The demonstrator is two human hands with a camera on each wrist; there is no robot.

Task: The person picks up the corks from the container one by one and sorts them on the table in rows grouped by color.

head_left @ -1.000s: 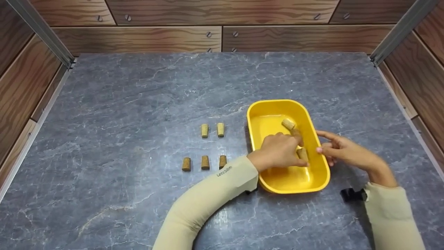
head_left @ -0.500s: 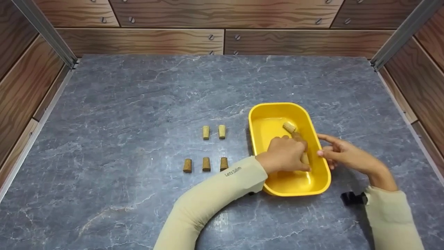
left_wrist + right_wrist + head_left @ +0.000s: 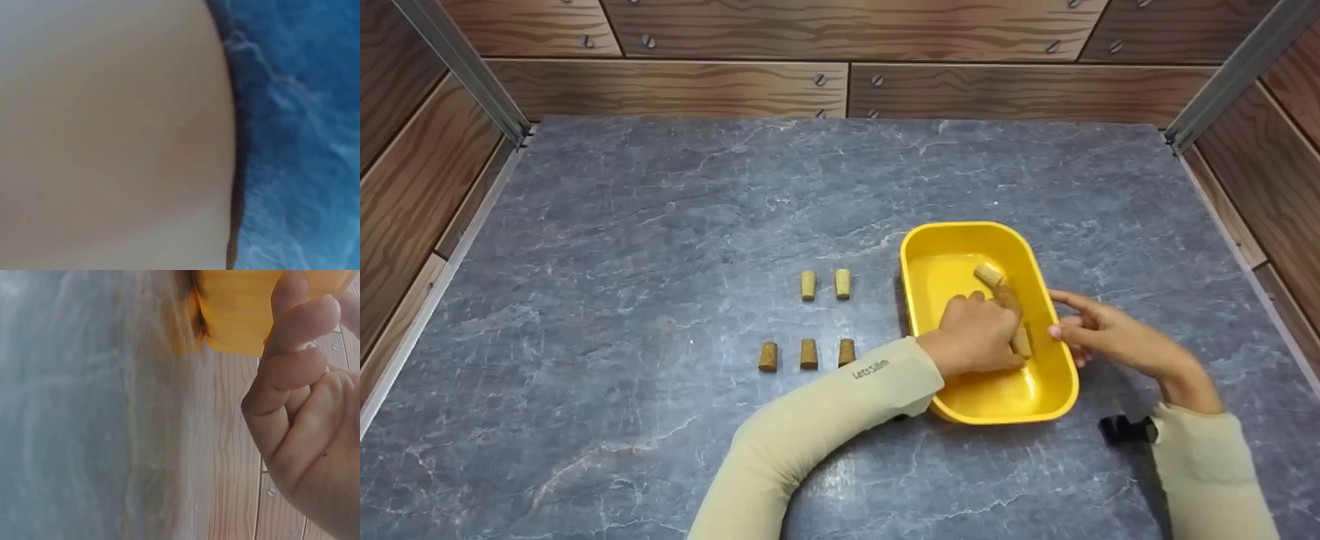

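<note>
In the head view my left hand reaches into a yellow plastic tub, palm down. Its thumb and fingers are round a light-brown cork by the right wall, and the fingertips are partly hidden. Another cork lies farther back in the tub; a darker brown shape between them could be a finger or a cork. My right hand holds the tub's right side, thumb at the rim and index finger along the outside. The right wrist view shows its other fingers curled beside the tub wall.
Left of the tub, two pale corks stand in a back row. Several darker corks form a front row, the nearest one partly behind the left sleeve. Wood-patterned panels border the grey marbled table. The left wrist view is blurred.
My left hand has shifted slightly right inside the tub, its thumb closing in on the cork there. The right hand keeps its place at the tub's side. The head view has tilted a little.
</note>
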